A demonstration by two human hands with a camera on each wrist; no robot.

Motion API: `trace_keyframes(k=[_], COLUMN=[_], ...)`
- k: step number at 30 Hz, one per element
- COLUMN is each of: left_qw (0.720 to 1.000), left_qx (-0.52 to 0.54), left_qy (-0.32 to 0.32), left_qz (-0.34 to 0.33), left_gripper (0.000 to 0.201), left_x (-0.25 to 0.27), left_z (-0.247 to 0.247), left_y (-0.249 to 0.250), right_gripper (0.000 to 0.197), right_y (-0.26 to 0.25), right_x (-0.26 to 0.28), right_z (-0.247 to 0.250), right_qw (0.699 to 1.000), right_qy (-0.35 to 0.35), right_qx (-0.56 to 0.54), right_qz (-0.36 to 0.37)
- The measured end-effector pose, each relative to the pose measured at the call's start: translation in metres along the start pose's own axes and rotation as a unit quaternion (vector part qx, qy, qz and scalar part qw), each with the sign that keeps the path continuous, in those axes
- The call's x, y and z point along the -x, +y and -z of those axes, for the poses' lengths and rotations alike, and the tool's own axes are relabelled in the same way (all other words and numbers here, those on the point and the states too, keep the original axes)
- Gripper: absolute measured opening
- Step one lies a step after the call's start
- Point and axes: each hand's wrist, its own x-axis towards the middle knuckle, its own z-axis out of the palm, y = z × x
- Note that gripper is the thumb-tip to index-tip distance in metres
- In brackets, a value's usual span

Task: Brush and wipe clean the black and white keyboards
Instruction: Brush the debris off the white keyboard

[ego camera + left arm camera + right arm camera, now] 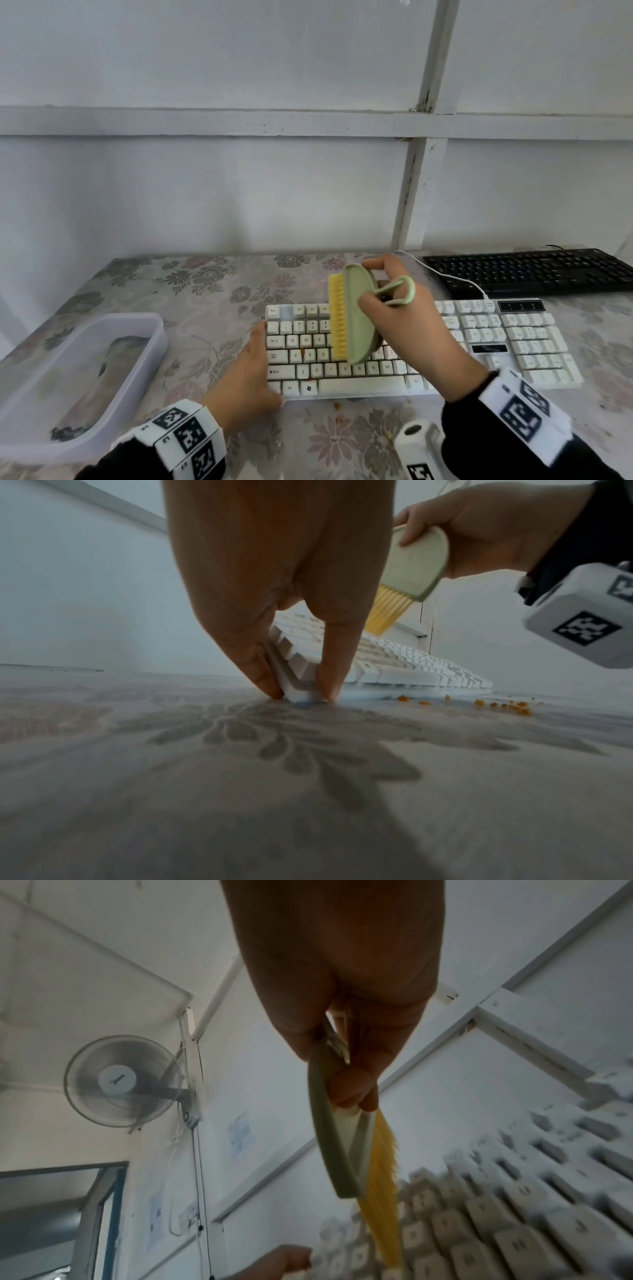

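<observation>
A person stands at a counter [212, 284] covered in a faded floral cloth, cleaning a white keyboard [534, 342] that lies flat near its front edge. The left hand [245, 373] clasps the keyboard's near left corner, with thumb and a finger pinching either side of that corner. The right hand [404, 308] grips a pale green brush [356, 315] by its oval back. The brush is tipped on edge above the left-centre keys, its yellow bristles [338, 318] facing left.

The keyboard looks like light, stiff plastic that would probably skate on the smooth cloth under a sideways stroke, so the corner or the bare frame edge seems the best place to hold it. The raised keycaps are likely the delicate part and could catch or lift under hard scrubbing. The bristles appear soft and springy.

Its keys are cream-white with dark lettering, and a brownish stain sits near the left letter keys. Orange crumbs [510, 706] lie scattered on the cloth just beside its near edge. A white cable [445, 277] runs off its far side.

The black keyboard [534, 274] sits farther back on the right, apart from both hands. A clear plastic tub [154, 339] rests at the near left.
</observation>
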Motion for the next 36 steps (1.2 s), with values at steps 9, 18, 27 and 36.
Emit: trace_keyframes(k=[9,18,27,36], left_qw=[1.0,1.0,1.0,1.0], left_qx=[-0.017,0.002,-0.003,0.007], left_qy=[0.004,0.004,0.003,0.0], left_qz=[0.006,0.002,0.003,0.004], left_gripper=[0.095,0.095,0.101,0.1], left_x=[-0.001,-0.002,-0.003,-0.004], left_z=[-0.001,-0.003,-0.004,-0.003], left_y=[0.001,-0.004,-0.007,-0.009], right_gripper=[0.023,0.028,0.024,0.029], right_y=[0.026,-0.005,0.02,0.005], right_x=[0.037,0.014,0.035,0.012], right_z=[-0.017,-0.001,-0.021,-0.009], right_qw=[0.993,0.999,0.993,1.0], right_qy=[-0.101,-0.018,-0.087,-0.004], right_qx=[0.045,0.007,0.071,0.009], right_qz=[-0.044,-0.028,-0.033,-0.023])
